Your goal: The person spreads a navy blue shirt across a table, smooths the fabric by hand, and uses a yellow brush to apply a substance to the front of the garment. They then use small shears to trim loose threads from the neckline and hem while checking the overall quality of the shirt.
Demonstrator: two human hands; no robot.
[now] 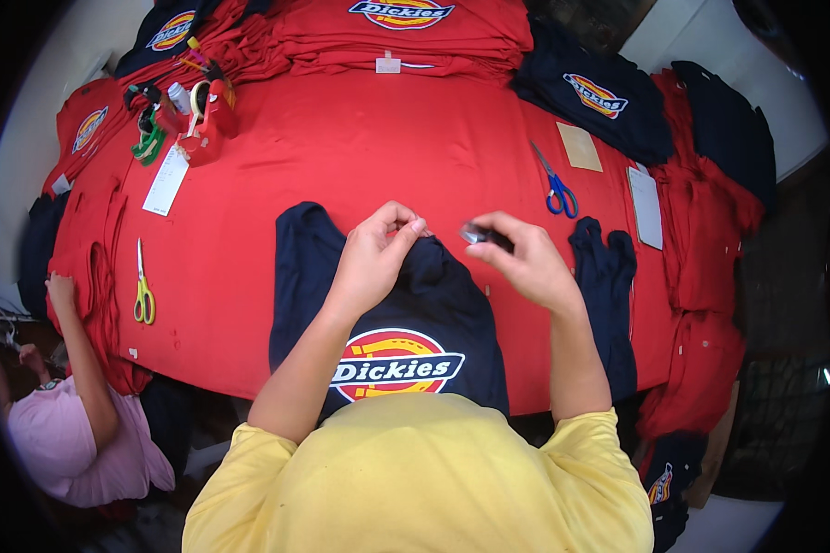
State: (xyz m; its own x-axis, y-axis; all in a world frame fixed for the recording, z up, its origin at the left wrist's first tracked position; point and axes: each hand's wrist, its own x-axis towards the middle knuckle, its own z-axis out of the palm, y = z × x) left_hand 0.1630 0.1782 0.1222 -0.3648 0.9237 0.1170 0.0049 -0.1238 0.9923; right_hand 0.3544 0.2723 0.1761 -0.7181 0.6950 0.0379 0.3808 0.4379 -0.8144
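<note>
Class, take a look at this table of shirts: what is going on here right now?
A person in a yellow shirt works over a navy T-shirt laid on a table covered in red fabric. The left hand pinches the shirt near its collar, while the right hand holds a small dark object beside it. Blue-handled scissors lie to the right, yellow-handled scissors to the left, where another person's hand touches the red fabric.

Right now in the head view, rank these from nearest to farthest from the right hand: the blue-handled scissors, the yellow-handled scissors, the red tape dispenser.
From the right hand:
1. Blue-handled scissors, just up and to its right on the red cloth.
2. Red tape dispenser, far up on the left.
3. Yellow-handled scissors, at the left edge, farthest.
</note>
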